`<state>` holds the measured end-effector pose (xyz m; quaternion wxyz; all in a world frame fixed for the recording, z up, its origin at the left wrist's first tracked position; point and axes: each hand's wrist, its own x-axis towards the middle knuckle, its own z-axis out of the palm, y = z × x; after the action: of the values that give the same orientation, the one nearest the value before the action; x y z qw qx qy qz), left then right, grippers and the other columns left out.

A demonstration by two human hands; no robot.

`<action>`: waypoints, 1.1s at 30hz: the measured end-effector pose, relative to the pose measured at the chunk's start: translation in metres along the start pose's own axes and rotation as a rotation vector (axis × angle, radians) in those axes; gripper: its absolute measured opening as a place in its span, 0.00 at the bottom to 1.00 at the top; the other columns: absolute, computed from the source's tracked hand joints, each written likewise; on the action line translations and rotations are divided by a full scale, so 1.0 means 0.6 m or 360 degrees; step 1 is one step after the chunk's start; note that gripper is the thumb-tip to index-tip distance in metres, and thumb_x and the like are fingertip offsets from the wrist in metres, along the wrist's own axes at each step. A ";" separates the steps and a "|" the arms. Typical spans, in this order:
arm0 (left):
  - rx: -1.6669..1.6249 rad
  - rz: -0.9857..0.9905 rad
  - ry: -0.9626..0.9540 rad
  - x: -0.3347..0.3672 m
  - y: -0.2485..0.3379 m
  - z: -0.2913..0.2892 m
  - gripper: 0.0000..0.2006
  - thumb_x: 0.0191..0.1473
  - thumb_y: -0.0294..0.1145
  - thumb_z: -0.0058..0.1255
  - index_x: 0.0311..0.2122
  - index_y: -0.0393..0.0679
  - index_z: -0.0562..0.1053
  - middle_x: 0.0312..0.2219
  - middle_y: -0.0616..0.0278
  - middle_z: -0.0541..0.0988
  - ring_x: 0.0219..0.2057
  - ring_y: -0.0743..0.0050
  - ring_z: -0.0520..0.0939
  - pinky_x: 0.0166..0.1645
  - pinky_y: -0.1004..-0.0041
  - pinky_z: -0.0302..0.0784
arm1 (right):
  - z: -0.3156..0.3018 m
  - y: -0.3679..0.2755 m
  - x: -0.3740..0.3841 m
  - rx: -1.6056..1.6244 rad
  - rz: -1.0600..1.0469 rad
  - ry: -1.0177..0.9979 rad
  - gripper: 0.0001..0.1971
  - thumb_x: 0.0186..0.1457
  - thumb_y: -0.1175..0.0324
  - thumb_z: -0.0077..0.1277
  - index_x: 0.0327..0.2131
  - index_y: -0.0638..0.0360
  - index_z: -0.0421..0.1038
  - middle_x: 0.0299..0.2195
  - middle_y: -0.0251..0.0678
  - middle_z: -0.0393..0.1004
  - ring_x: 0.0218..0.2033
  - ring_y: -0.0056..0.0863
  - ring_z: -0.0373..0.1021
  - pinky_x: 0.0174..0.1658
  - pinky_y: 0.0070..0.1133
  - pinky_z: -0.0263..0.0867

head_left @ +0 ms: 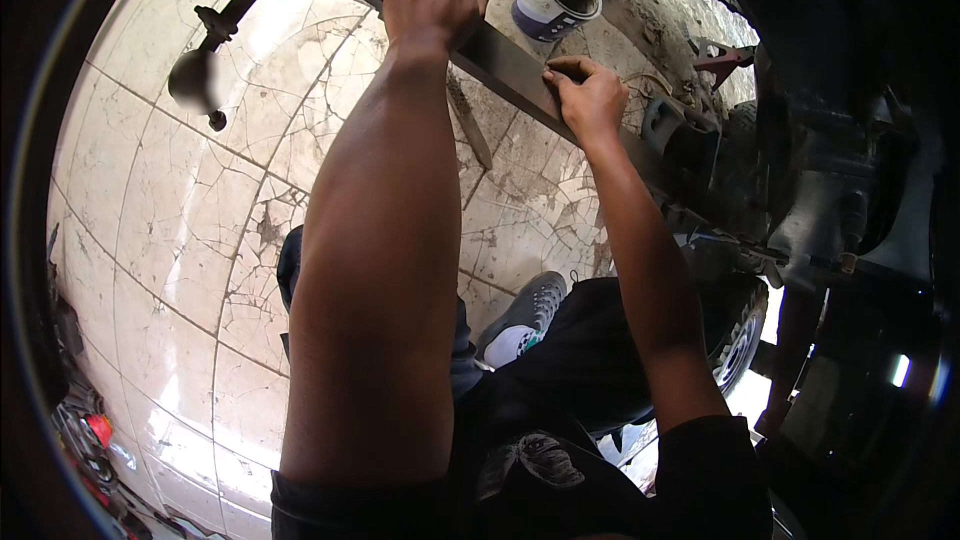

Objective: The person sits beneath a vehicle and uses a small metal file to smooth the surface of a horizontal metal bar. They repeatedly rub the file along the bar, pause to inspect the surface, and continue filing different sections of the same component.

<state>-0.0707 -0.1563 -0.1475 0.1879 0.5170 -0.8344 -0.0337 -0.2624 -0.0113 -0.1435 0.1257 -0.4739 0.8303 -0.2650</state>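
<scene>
A long dark metal beam (510,72) crosses the upper middle of the view at a slant, from upper left down to the right. My left hand (435,5) is closed over it, with knuckles up and fingers wrapped round its far edge. Further down the beam, my right hand (592,100) rests against it, thumb and forefinger pinched together at the far edge. Whatever lies between those fingertips, if anything, is too small to make out. Below the beam, a narrow tool with a pointed end (468,125) lies on the floor, partly hidden by the beam and my left arm.
A white and dark blue can (556,4) stands open beyond the beam. Dark vehicle parts (820,170) fill the right side, with a tyre (742,335) lower down. A rod with a rounded end (195,80) hangs at upper left. Cracked floor tiles (170,210) spread left.
</scene>
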 end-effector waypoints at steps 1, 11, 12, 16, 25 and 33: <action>-0.0001 0.0000 -0.0005 -0.001 -0.004 -0.002 0.26 0.70 0.52 0.39 0.34 0.51 0.88 0.36 0.61 0.89 0.48 0.69 0.85 0.66 0.62 0.66 | 0.006 0.000 -0.003 -0.0005 0.0005 0.0006 0.09 0.55 0.64 0.68 0.40 0.48 0.89 0.35 0.32 0.89 0.38 0.25 0.84 0.46 0.22 0.76; -0.0017 -0.0009 -0.0027 -0.002 -0.003 -0.008 0.29 0.71 0.55 0.38 0.33 0.49 0.88 0.37 0.59 0.89 0.50 0.65 0.84 0.67 0.61 0.65 | 0.016 0.002 0.002 -0.0023 -0.0074 0.0059 0.07 0.52 0.64 0.70 0.37 0.48 0.89 0.33 0.34 0.88 0.34 0.31 0.84 0.46 0.27 0.77; -0.0053 -0.0012 0.0015 -0.005 -0.002 -0.002 0.30 0.71 0.55 0.38 0.31 0.48 0.87 0.36 0.58 0.89 0.50 0.63 0.84 0.67 0.60 0.66 | 0.013 0.002 -0.006 -0.0096 -0.0074 0.0063 0.08 0.52 0.64 0.70 0.37 0.48 0.89 0.34 0.35 0.88 0.35 0.32 0.84 0.46 0.27 0.77; -0.0100 0.0031 0.0066 -0.007 -0.012 0.005 0.30 0.71 0.55 0.39 0.30 0.48 0.87 0.35 0.57 0.89 0.51 0.63 0.84 0.67 0.59 0.67 | 0.014 0.013 -0.056 0.0024 -0.0048 0.0018 0.08 0.52 0.63 0.70 0.37 0.48 0.88 0.33 0.35 0.88 0.35 0.33 0.84 0.44 0.26 0.76; -0.0081 0.0022 0.0102 -0.011 -0.009 0.006 0.30 0.70 0.57 0.41 0.29 0.48 0.88 0.33 0.57 0.89 0.50 0.62 0.85 0.68 0.59 0.66 | 0.008 0.006 -0.052 -0.0081 -0.0084 0.0008 0.07 0.52 0.65 0.71 0.36 0.48 0.89 0.32 0.35 0.88 0.34 0.31 0.84 0.43 0.25 0.77; -0.0072 0.0016 0.0075 -0.007 0.001 0.003 0.30 0.70 0.57 0.40 0.29 0.48 0.87 0.34 0.57 0.89 0.49 0.63 0.85 0.65 0.61 0.68 | 0.007 0.004 -0.012 -0.0141 -0.0118 0.0063 0.09 0.53 0.63 0.69 0.39 0.49 0.88 0.35 0.36 0.88 0.35 0.28 0.84 0.44 0.23 0.77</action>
<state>-0.0703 -0.1523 -0.1501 0.2193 0.5091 -0.8313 -0.0396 -0.2586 -0.0057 -0.1490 0.0782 -0.5041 0.8254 -0.2417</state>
